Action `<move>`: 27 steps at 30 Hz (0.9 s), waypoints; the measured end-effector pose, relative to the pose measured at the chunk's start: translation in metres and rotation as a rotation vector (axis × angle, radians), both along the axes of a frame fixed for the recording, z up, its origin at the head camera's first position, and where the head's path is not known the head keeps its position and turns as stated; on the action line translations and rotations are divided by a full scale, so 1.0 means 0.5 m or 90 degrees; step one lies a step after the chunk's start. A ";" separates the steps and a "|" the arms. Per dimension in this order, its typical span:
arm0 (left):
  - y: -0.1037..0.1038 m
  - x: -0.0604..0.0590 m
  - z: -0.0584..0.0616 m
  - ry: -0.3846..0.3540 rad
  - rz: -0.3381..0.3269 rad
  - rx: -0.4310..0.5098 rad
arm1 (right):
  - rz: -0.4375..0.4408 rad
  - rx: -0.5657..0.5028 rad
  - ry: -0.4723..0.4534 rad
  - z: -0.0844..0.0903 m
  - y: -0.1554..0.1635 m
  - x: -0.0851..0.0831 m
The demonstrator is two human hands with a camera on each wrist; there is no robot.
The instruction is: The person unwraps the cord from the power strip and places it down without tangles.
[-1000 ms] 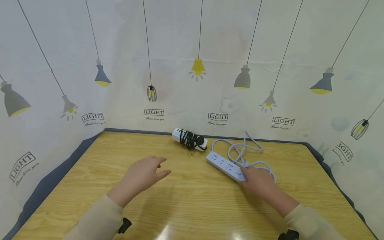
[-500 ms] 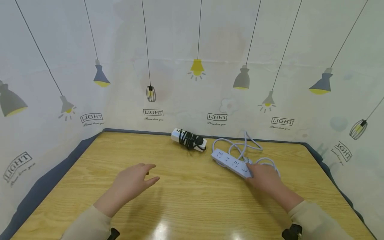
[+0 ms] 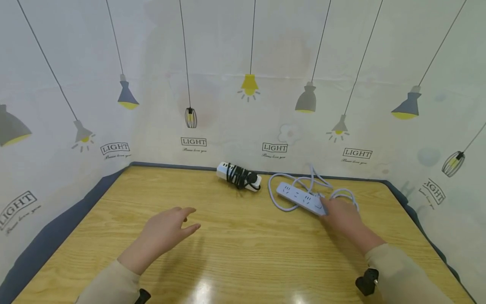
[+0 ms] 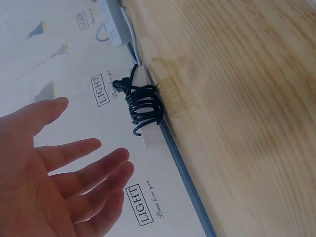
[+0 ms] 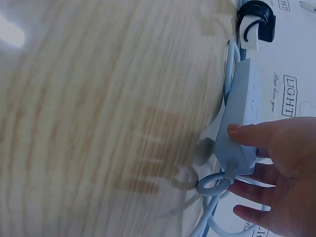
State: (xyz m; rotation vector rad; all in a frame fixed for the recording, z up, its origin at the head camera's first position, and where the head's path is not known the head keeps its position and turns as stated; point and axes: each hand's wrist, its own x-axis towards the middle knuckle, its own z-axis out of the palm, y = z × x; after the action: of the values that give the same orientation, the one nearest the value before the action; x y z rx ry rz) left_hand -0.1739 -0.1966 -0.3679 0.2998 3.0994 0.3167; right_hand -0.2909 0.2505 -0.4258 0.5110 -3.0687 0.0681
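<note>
Meanwhile the right hand [image 3: 341,217], fingers gripping the white power strip's [image 3: 301,197] near end, is sliding it farther away; the left hand [image 3: 167,230] is hovering, fingers loosely spread.

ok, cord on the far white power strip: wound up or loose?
Wound up: the black cord coils tightly around the white rectangular power strip, seen in head and left wrist views.

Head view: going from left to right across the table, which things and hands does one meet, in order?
Left hand → power strip wrapped in black cord → light grey power strip → right hand.
</note>
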 end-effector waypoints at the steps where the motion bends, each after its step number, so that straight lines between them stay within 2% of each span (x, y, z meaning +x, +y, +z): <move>1: 0.000 0.000 0.000 0.001 0.000 0.000 | -0.002 -0.003 0.000 -0.001 0.002 -0.004; 10: -0.001 0.000 0.002 0.001 0.006 -0.001 | -0.009 -0.023 0.018 -0.008 0.019 -0.027; 15: -0.001 -0.002 0.004 0.004 0.010 -0.001 | -0.026 -0.034 0.010 -0.006 0.019 -0.032; 21: -0.001 -0.015 0.004 0.009 0.005 -0.007 | -0.032 -0.041 0.022 -0.008 0.016 -0.029; 27: 0.007 -0.031 0.007 0.005 0.006 0.005 | -0.037 -0.040 0.070 0.000 -0.005 -0.026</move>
State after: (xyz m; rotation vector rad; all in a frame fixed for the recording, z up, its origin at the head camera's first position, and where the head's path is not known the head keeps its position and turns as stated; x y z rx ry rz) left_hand -0.1895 -0.1933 -0.3645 0.2876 3.1090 0.3295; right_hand -0.3038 0.2481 -0.4256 0.4067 -2.9613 0.1311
